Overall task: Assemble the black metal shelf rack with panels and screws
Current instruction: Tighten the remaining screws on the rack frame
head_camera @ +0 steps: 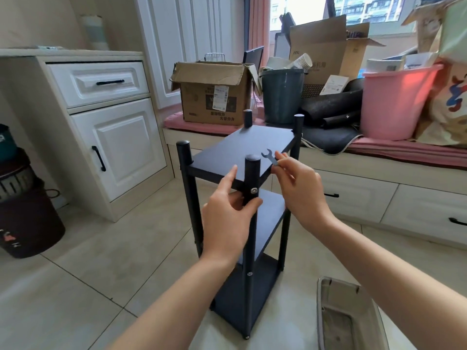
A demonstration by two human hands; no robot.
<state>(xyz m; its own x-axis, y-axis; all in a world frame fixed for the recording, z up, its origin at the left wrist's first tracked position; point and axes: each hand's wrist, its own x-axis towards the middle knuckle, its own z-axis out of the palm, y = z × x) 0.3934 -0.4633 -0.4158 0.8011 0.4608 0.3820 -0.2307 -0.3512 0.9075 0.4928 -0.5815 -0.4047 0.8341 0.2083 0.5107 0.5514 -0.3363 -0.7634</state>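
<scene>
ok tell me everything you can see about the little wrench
The wrench is a small, flat, grey metal spanner with an open forked end. The right hand pinches its lower end between thumb and fingertips, so the fork points up and to the left, tilted. It is held in the air just above the near right edge of the black rack's top panel, beside the near post, and not on the silver bolt lower on that post. Its held end is hidden by the fingers.

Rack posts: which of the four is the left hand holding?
The nearest post, front and centre: the left hand grips it just below its silver bolt. The other three stand untouched.
</scene>
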